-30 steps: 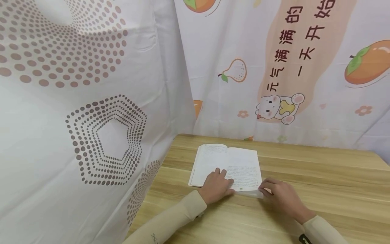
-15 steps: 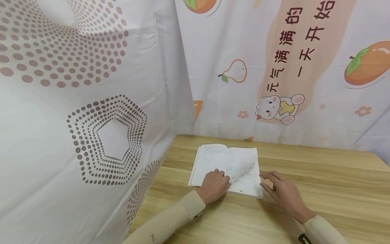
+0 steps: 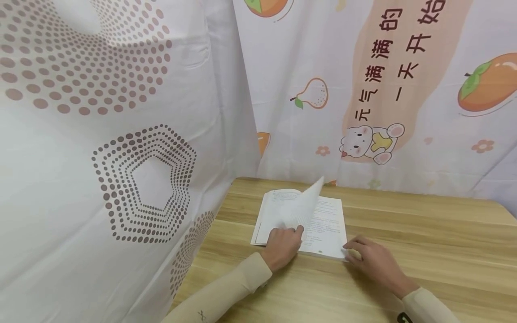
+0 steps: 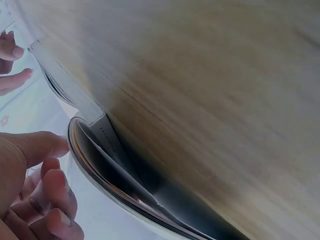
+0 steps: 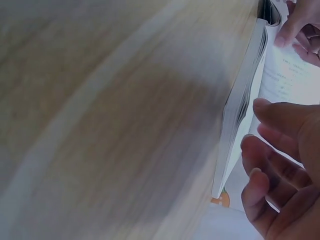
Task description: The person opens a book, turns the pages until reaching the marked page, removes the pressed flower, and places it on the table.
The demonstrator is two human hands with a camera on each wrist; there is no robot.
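An open book [image 3: 331,224] with printed text lies on the wooden table. One loose page [image 3: 310,202] stands raised near its spine, with the upper corner pointing up. My left hand [image 3: 282,246] rests at the lower left half of the book, its fingers against the base of that page. In the left wrist view, the left thumb [image 4: 47,146] touches the curved edge of the pages and the other fingers are loosely bent. My right hand [image 3: 373,262] is at the lower right corner, fingers relaxed; whether they touch the page is unclear. The right wrist view shows its thumb [image 5: 275,115] beside the page edges.
The wooden table [image 3: 436,237] extends right and in front of the book. A white dotted curtain [image 3: 161,89] hangs along the left side. Behind the table hangs a curtain [image 3: 282,148] printed with fruit and lettering.
The page whose lower right corner my right hand held has swung left and now stands near the spine. My right hand let it go, and has come back down to the corner.
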